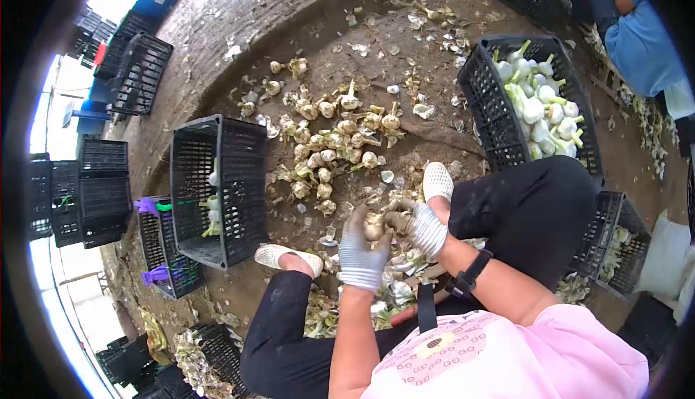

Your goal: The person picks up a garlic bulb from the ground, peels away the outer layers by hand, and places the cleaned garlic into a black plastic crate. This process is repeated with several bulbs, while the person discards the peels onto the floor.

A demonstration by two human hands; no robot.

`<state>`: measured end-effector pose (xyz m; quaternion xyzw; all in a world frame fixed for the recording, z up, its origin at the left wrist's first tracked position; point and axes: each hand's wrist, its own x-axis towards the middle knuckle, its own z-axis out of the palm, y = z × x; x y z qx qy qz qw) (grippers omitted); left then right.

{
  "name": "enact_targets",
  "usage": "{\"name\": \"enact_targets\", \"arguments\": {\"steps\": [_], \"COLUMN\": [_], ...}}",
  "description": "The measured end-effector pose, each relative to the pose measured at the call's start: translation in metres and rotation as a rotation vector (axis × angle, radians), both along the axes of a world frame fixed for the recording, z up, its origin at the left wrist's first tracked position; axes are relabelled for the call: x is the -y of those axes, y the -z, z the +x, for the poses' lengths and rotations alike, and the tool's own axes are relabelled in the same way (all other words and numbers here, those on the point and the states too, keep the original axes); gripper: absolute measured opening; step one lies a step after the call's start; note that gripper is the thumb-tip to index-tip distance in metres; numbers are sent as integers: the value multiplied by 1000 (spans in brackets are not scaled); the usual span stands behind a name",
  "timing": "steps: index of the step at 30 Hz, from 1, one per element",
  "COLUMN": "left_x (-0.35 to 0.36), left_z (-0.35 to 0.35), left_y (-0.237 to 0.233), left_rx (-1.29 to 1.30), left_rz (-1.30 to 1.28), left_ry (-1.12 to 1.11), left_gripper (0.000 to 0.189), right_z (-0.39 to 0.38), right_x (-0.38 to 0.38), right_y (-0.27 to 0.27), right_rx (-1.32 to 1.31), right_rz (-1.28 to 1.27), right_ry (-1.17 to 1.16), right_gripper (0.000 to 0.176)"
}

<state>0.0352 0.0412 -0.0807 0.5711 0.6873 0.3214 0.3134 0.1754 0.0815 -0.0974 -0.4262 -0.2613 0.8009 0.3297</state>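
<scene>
Pink shirt fills the near edge; beyond, left hand and right hand close their grip around a garlic bulb. Side crate and full crate flank loose bulbs on the dirt floor.

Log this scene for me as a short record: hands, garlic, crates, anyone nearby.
Left hand: striped glove, at a garlic bulb
Right hand: striped glove, at the same bulb
Ground: loose garlic in front, with scattered peelings
Right crate: black, holding many pale bulbs
Left crate: black, a few bulbs visible
Nearby: another person in blue, upper right
</scene>
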Motion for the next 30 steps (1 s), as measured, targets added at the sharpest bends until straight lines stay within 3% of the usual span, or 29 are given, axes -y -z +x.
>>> {"name": "enact_targets", "arguments": {"steps": [1, 4, 6, 10, 14, 16, 19, 21, 24, 26, 28, 29, 30], "left_x": [7, 22, 29, 38, 41, 41, 46, 50, 54, 52, 49, 45, 47], "left_z": [-3, -3, 9, 33, 28, 24, 18, 10, 5, 10, 11, 11, 14], "left_y": [-12, -38, -44, -56, -61, -66, -57, -52, -43, -44, -46, -45, -46], "left_rx": [48, -187, -371, -372, -421, -425, 463, 779, 1308, 1240, 1119, 776, 720], "left_rz": [41, 132, 262, 239, 227, 251, -84, -46, -73, -90, -146, -201, -145], "left_ry": [53, 124, 107, 28, 60, 80, -220, -221, -266, -266, -248, -290, -267], "left_gripper": [59, 59, 58, 56, 55, 54, 50, 48, 49, 51, 46, 41, 39], "right_z": [4, 8, 8, 10, 11, 13, 15, 15, 15, 12, 10, 10, 14], "right_x": [1, 6, 9, 16, 21, 20, 21, 22, 29, 31, 32, 26, 23], "right_y": [4, -11, -17, -14, -2, -11, -13, -27, -35, -26, -6, -11, -16], "right_rx": [-76, -174, -154, -181, -280, -267, -128, -50, -182, -262, -211, -187, 28], "right_rz": [-65, 99, 75, -18, -102, -12, 226, 339, 190, 87, 189, 248, 367], "right_ry": [-6, -82, -138, -98, -90, -132, -233, -301, -218, -115, -28, 5, -58], "right_gripper": [20, 18, 20, 31, 30, 29, 32, 34, 38, 39, 36, 35, 30]}}
